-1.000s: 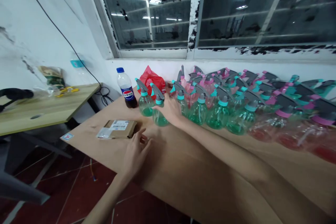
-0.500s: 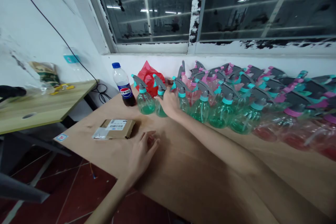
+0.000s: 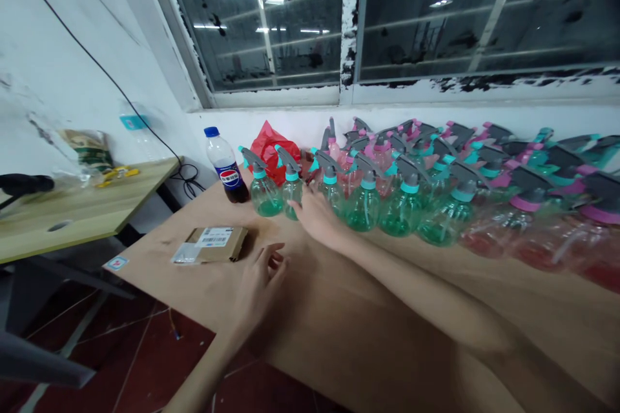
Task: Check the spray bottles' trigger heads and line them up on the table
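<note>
My right hand (image 3: 321, 214) is low beside a spray bottle (image 3: 292, 191) with green liquid and a grey and turquoise trigger head. Its thumb stretches in front of the bottle's right side, apart from the fingers, whose tips point back between this bottle and a neighbouring green spray bottle (image 3: 332, 196). I cannot tell whether they touch either one. Another green spray bottle (image 3: 266, 195) stands just to the left. My left hand (image 3: 261, 277) hovers near the table's front edge, loosely curled with thumb and fingers apart and nothing in it, right of a flat cardboard parcel (image 3: 217, 245).
Many spray bottles, green ones and pink ones (image 3: 527, 232), crowd the right and back along the wall. A cola bottle (image 3: 227, 171) and a red plastic bag (image 3: 271, 147) stand at the back left. A second table (image 3: 97, 206) lies beyond a gap at left.
My right hand has come down and slightly back from beside the bottle's trigger head. The left hand has barely moved. The view has shifted a little.
</note>
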`<action>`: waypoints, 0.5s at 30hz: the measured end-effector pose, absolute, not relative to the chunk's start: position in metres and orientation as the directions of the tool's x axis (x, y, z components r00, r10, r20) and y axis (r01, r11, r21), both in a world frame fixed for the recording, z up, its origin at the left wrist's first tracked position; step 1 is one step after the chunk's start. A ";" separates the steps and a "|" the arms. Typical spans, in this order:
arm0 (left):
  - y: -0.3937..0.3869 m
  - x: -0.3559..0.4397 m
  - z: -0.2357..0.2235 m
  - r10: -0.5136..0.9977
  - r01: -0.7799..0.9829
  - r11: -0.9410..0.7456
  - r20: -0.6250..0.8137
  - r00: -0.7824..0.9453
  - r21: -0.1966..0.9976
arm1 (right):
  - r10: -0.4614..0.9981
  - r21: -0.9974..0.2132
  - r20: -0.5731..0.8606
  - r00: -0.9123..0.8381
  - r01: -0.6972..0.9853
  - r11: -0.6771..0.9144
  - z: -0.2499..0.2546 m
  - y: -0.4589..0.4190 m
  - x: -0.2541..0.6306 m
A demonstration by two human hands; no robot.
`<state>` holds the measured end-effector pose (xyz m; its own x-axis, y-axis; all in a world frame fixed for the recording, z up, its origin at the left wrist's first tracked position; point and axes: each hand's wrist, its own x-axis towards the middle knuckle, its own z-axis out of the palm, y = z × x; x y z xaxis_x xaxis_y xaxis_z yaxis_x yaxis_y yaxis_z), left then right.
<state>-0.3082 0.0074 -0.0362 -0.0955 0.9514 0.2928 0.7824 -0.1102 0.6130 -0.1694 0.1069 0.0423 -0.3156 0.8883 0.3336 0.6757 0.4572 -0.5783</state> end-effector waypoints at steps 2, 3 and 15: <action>0.012 -0.307 -0.031 0.956 0.781 -0.119 0.283 -0.076 0.613 | 0.852 -0.571 0.317 -0.416 0.633 0.522 0.040 0.078 -0.150; 0.016 -0.305 -0.028 0.959 0.782 -0.121 0.274 -0.066 0.612 | 0.831 -0.568 0.316 -0.458 0.610 0.552 0.037 0.063 -0.139; 0.097 -0.225 0.010 0.956 0.894 0.061 0.232 -0.180 0.444 | 0.830 -0.639 0.102 -0.549 0.603 0.477 0.035 -0.012 -0.030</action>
<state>-0.2246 0.0969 0.0098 -0.1804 0.9559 0.2316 0.8940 0.0612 0.4439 -0.0305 -0.0120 0.0354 -0.5490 0.8296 0.1019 0.6028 0.4775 -0.6393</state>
